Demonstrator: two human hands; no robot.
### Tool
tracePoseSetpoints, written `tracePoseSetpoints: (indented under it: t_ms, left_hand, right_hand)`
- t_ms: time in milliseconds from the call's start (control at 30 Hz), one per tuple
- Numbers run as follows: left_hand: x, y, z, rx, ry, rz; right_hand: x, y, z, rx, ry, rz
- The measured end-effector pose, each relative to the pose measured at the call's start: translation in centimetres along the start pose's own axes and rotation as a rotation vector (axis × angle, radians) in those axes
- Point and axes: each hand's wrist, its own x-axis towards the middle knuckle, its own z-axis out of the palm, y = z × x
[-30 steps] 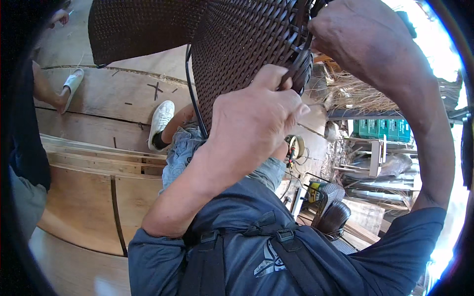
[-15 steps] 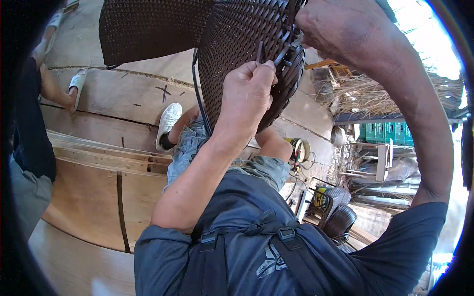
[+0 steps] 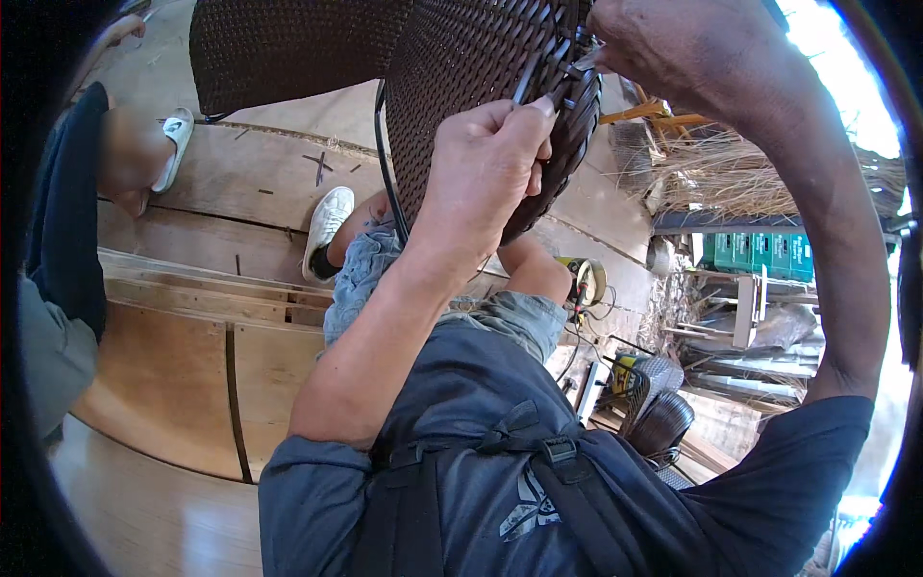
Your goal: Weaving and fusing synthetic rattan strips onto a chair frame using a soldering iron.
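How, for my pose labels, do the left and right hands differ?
The left hand shows thumb and curled fingers; the right hand hides most of its fingers. The left sits lower in view, the right higher. Both are bare, at the edge of the woven piece.

Showing a dark brown wicker piece (image 3: 461, 96), glossy, closely woven, running past the top of the view. Spreading on the left into a broad wing (image 3: 288, 58), bending at a crease and tilting steeply on the right. Showing a thin black rod (image 3: 385, 159) below the crease, bowing downward. Thickening along the right side into a braided rim (image 3: 567, 159), curving to a rounded lower end near the person's right knee (image 3: 543, 279). Exposing a narrow shiny strand (image 3: 526, 79) beside the rim, slanting out of the left hand (image 3: 481, 168).
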Motion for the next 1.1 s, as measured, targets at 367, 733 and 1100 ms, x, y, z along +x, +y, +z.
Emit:
tracePoseSetpoints:
  t_ms: [367,733,1100]
  left_hand:
    - [1.3,0.2,-0.5,0.006,-0.077,-0.066]
    - [1.7,0.6,0.1,0.119,-0.065,-0.078]
    - [4.0,2.3,-0.8,0.750,-0.139,0.217]
  right_hand:
    - [-1.0,-1.9,-0.2,-0.143,0.069,0.126]
    - [0.0,-1.8,-1.6,-0.049,-0.096,0.142]
    - [-13.3,3.0,13.8,0.624,0.528,0.588]
